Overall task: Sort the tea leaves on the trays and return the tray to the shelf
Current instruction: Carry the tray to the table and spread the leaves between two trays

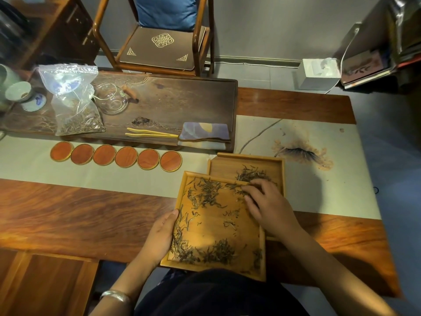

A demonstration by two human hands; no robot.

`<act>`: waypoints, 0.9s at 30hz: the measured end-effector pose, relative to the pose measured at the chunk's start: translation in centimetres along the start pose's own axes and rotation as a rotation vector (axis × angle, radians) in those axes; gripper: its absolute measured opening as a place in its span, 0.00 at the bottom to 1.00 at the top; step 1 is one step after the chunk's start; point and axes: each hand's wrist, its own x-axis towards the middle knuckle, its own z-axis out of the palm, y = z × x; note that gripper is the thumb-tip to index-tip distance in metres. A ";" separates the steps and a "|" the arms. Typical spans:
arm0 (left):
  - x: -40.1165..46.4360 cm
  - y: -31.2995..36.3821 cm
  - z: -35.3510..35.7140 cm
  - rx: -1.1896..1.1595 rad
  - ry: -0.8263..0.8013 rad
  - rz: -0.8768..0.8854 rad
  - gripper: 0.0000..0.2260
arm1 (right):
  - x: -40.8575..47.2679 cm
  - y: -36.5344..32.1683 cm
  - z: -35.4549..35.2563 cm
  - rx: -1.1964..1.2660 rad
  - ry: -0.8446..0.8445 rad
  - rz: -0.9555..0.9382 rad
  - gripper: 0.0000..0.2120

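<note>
Centrally, near tray: a shallow wooden tray [241, 231] lies tilted at the near edge of the surface [68, 215], its far right corner overlapping the second tray; it is the landmark for all entries below.
Tea leaves: dark, thin tea leaves [205, 195] lie scattered over the near tray's floor, thickest along its left and near walls and toward its far side.
Second tray: a matching second tray [280, 169] sits just beyond and right of the near tray, partly under it, with a small heap of leaves near its middle.
Left hand: the left hand [159, 236] grips the near tray's left wall, thumb lying along the rim, fingers hidden below.
Right hand: the right hand [266, 206] rests inside the near tray at its far right corner, fingers bent down onto the leaves; whether it pinches any leaf cannot be told.
Coasters: six round reddish coasters [116, 156] form a row beyond and left of the near tray, on a pale runner [136, 176].
Tea board: a dark tea board [182, 101] lies farther beyond, carrying a plastic bag [73, 99] of leaves, a glass pitcher [111, 99], bamboo tongs [150, 133] and a folded cloth [205, 135].
Chair: a wooden chair [159, 44] stands beyond the board.
</note>
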 end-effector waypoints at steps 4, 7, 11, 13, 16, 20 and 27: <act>0.1 0.1 0.2 -0.010 -0.013 0.011 0.16 | 0.4 -3.6 1.3 0.076 -0.105 -0.136 0.18; 0.0 0.2 0.3 -0.043 -0.028 -0.006 0.16 | 1.1 -5.8 3.1 0.012 -0.223 -0.246 0.23; -0.1 0.3 0.2 -0.046 -0.039 -0.006 0.16 | 1.3 -6.4 4.4 -0.059 -0.240 -0.291 0.22; -0.2 0.2 0.1 -0.030 -0.025 0.001 0.16 | 1.0 -5.9 4.2 -0.065 -0.213 -0.281 0.21; -0.3 -0.1 0.0 -0.020 -0.016 -0.001 0.16 | 0.1 -4.2 3.3 -0.094 -0.169 -0.270 0.20; -0.2 -0.4 -0.2 -0.017 -0.014 -0.018 0.16 | -1.0 -1.5 2.1 -0.139 -0.122 -0.217 0.19; -0.1 -0.3 -0.3 0.048 -0.005 -0.002 0.16 | -0.3 0.5 2.0 -0.132 -0.018 -0.099 0.15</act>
